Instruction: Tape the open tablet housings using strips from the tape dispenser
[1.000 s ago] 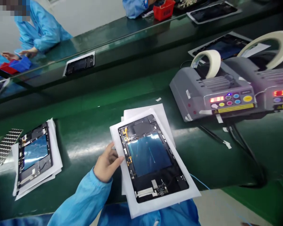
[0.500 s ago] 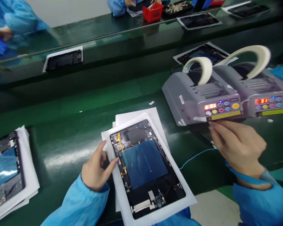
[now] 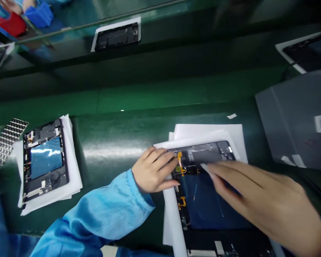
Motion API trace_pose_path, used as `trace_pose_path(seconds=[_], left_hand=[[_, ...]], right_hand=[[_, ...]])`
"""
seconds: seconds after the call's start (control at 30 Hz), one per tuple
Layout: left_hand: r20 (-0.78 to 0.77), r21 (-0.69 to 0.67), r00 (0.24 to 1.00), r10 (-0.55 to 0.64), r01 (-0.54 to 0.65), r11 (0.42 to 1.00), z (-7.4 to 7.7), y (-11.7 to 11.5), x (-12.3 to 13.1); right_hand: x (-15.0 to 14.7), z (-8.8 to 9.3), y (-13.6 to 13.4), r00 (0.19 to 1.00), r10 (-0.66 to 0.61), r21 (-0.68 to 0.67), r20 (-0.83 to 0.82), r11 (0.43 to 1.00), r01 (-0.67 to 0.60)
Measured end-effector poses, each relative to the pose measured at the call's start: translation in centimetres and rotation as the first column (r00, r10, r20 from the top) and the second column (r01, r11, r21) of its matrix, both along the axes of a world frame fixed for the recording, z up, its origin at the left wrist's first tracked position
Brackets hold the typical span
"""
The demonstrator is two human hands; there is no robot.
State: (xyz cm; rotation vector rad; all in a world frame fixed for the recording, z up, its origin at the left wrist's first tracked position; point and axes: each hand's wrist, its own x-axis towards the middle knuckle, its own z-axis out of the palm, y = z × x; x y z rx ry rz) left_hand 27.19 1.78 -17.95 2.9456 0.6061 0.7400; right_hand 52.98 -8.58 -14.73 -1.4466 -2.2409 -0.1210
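left hand, fingers loose, pins the opened tablet steady on white paper; blurred right hand reaches flat across it, unclenched.

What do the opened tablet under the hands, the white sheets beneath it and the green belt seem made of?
The opened tablet has a dark matte frame, plastic or metal; its blue middle panel seems film-covered, with a slight sheen. The white sheets look like thin foam or paper, matte, edges stacked. The green belt is likely rubber or PVC: smooth, mirroring the lights.
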Motion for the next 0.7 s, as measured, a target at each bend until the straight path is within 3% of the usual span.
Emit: trace_pose_path(seconds=[0.1,0.2,0.4,0.7], left_hand=[[0.058,-0.039,0.998,0.006,-0.003,0.999,-0.6,-0.2,0.0],[0.081,-0.062,0.996,0.024,-0.019,0.998,-1.1,-0.4,0.1],[0.073,-0.085,0.997,0.039,-0.032,0.996,-1.5,-0.7,0.2],[0.062,-0.100,0.996,0.065,-0.059,0.993,-1.6,-1.1,0.4]], right_hand=[[-2.9,-0.3,4.5,0.986,0.083,0.034,0.147,0.995,-0.089],[-4.3,-0.4,6.5,0.970,0.097,0.086,0.224,0.989,-0.119],[-4.3,-0.5,5.8,0.933,0.185,0.028,0.307,0.979,-0.203],[-4.5,-0.4,5.5,0.906,0.179,-0.005,0.384,0.981,-0.191]])
